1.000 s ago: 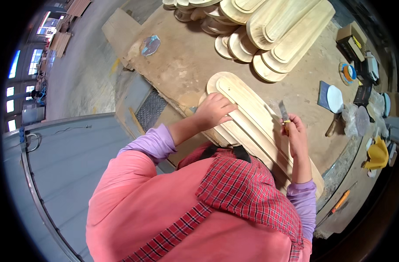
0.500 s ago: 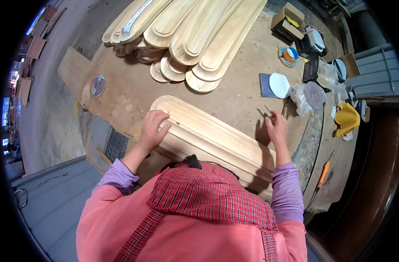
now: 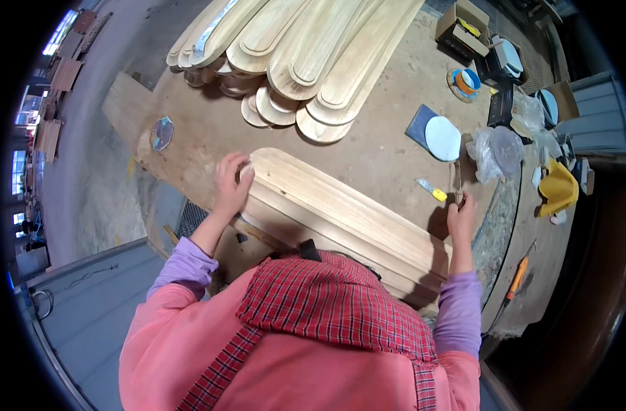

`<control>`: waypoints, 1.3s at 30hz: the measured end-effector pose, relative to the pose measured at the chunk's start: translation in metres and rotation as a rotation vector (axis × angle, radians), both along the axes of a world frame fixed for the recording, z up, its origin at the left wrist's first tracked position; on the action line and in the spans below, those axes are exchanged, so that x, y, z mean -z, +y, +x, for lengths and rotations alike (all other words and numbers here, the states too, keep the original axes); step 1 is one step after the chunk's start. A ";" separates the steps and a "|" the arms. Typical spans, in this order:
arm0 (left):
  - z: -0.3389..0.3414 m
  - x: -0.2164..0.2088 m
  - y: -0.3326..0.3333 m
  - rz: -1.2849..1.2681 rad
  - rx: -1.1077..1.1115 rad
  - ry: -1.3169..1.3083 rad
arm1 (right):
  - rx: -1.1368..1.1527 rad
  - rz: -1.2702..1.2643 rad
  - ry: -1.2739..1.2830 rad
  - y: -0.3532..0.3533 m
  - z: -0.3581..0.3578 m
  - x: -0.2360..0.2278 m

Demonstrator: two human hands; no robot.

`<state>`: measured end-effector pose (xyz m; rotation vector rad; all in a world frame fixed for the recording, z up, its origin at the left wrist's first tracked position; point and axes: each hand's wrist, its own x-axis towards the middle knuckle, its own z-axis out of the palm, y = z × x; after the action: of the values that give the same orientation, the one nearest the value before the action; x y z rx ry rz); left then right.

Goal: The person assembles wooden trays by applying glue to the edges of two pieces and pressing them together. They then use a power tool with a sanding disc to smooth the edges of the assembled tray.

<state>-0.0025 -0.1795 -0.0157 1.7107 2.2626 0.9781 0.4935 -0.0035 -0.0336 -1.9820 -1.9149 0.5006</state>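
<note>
A long pale wooden board [image 3: 340,198] with a rounded left end and stepped, moulded edges lies across the table in front of me. My left hand [image 3: 232,185] is curled against its rounded left end, with thumb and fingers at the edge. Past the board's right end, my right hand [image 3: 462,218] is closed on a thin, pointed tool [image 3: 458,179] whose tip points away from me; its handle is hidden in the fingers. Just left of that hand, a utility knife [image 3: 439,195] with a yellow end lies on the table.
Several round-ended boards [image 3: 326,96] are stacked at the far side. To the right are a dark blue pad with a pale disc [image 3: 442,138], a tape roll [image 3: 468,81], plastic bags [image 3: 498,152], open boxes [image 3: 461,33], a yellow cloth [image 3: 558,186] and an orange-handled tool [image 3: 517,277].
My right hand has moved right and nearer with the thin tool, and the utility knife now shows on the table. My left hand has slid from the board's top to its left end.
</note>
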 end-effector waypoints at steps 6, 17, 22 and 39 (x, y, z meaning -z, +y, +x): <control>-0.010 0.020 0.017 -0.200 -0.075 -0.289 | -0.237 0.135 -0.055 -0.080 -0.055 -0.066; -0.026 0.068 0.035 -0.178 -0.095 -0.582 | -0.604 -0.097 0.091 -0.145 -0.175 -0.091; -0.025 0.052 0.036 -0.292 -0.128 -0.601 | -0.890 -0.045 -0.001 -0.149 -0.225 -0.088; -0.028 0.059 0.037 -0.330 -0.128 -0.588 | -0.844 -0.028 -0.139 -0.136 -0.255 -0.069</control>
<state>-0.0301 -0.1427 -0.0744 0.9901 2.0061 0.9118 0.2387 -0.1392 0.0353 -1.1522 -2.8027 0.5925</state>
